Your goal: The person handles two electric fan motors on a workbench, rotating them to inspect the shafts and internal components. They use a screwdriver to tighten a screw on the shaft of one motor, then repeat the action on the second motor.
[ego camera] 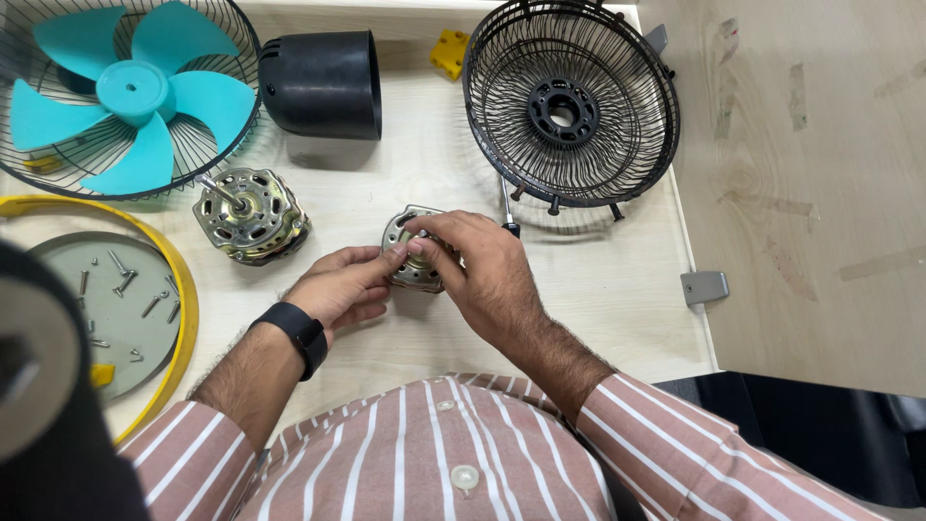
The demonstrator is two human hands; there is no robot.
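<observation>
A round silver metal motor end cover (405, 253) sits at the middle of the light wooden table (598, 289), held between both hands. My left hand (340, 287), with a black band on the wrist, grips its near left edge. My right hand (476, 268) wraps over its top and right side, fingertips on its centre. The rest of the fan motor (249, 214), with its shaft pointing up, lies a little to the left. A screwdriver (507, 207) lies just behind my right hand, mostly hidden.
A teal fan blade (130, 92) rests in a black wire guard at the back left. A black motor housing (323, 82) and a second wire guard (571, 101) stand at the back. A yellow-rimmed round tray (183, 299) holds several screws at left.
</observation>
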